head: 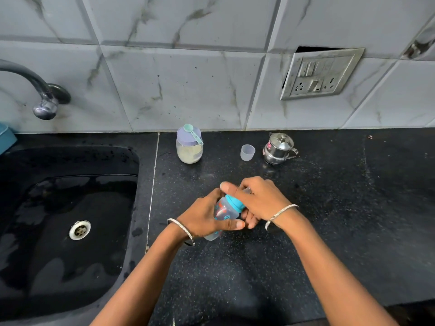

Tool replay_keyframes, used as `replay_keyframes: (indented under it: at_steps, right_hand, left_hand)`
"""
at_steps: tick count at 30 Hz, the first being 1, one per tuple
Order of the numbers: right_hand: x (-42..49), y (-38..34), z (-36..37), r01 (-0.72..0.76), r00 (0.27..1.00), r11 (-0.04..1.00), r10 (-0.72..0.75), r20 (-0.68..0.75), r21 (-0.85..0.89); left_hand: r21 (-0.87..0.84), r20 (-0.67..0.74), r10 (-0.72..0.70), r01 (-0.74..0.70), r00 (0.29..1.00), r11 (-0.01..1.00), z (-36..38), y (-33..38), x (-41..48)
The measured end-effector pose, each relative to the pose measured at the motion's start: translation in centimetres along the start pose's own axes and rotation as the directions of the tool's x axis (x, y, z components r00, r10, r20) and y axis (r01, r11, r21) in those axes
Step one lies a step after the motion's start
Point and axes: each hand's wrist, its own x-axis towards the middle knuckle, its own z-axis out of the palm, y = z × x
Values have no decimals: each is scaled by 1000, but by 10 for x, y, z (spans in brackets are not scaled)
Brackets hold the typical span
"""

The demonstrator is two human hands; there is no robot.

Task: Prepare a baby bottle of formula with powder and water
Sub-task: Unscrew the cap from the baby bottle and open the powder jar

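The left hand (202, 217) grips the baby bottle (224, 211), right hand (263, 201) its teal collar (234, 203); print illegible.

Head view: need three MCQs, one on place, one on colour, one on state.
1. Where does the scoop lie? A in the sink; B on the lid of the jar; C in the cup.
2. What colour is the collar of the bottle? A red; B white; C teal.
3. How does the jar stand? A upright, lid on; B upright, lid off; C tipped over.
Answers: 1 B, the scoop rests across the purple lid. 2 C, the ring at the bottle's neck is teal. 3 A, the lid covers the upright jar.
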Motion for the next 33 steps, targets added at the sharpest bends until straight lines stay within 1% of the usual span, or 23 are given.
replay_keyframes:
  at_steps: [1, 2, 4, 5, 7, 8, 9, 11, 12, 13, 15, 17, 20, 28, 33]
  right_hand:
    - [2, 2, 1, 20, 1000, 1000, -20, -2, -3]
    - [5, 6, 0, 44, 999, 998, -44, 13, 41]
    - [10, 17, -5, 87, 989, 982, -105, 100, 169]
    - [12, 23, -9, 125, 978, 976, -151, 141, 179]
    - [18, 37, -14, 205, 962, 971, -222, 156, 120]
    - [20, 42, -14, 220, 962, 967, -236, 135, 125]
    - [25, 49, -16, 210, 967, 963, -230, 107, 171]
    - [28, 57, -17, 163, 986, 947, -165, -18, 278]
    - [29, 61, -17, 138, 988, 948, -112, -105, 288]
    - [32, 65, -18, 115, 979, 960, -66, -193, 255]
    - [37, 75, -17, 54, 943, 994, -20, -331, 93]
    - [43, 88, -10, -20, 928, 999, 2, -373, -43]
    - [49, 108, 8, -72, 934, 989, 22, -357, -129]
    - [56, 124, 34, -28, 954, 964, -53, -295, -263]
    - [58, 124, 35, -62, 968, 944, -23, -252, -323]
  left_hand:
    - [2, -4, 16, -16, 1000, 1000, 1, -3, 1]
    - [14, -16, 27, -27, 999, 1000, 4, -7, 3]
    - [80, -42, 29, -26, 999, 996, 6, -12, 6]
    - [113, -58, 32, -25, 998, 993, 6, -16, 7]
    - [169, -107, 50, -32, 993, 985, 8, -25, 12]
    - [195, -138, 71, -43, 988, 980, 9, -29, 12]
    - [196, -171, 73, -39, 983, 980, 10, -32, 16]
    - [121, -259, 50, -19, 965, 992, 13, -36, 17]
    - [60, -305, 34, -17, 952, 998, 15, -38, 17]
    - [11, -338, 21, -18, 941, 1000, 18, -40, 20]
    - [-44, -363, 8, -26, 932, 999, 23, -44, 23]
    - [-44, -373, 0, -17, 928, 999, 29, -47, 28]
    - [-48, -376, -15, -3, 926, 999, 36, -49, 34]
    - [-23, -380, -28, 21, 925, 1000, 38, -50, 40]
    - [5, -330, -62, 68, 942, 998, 34, -53, 39]
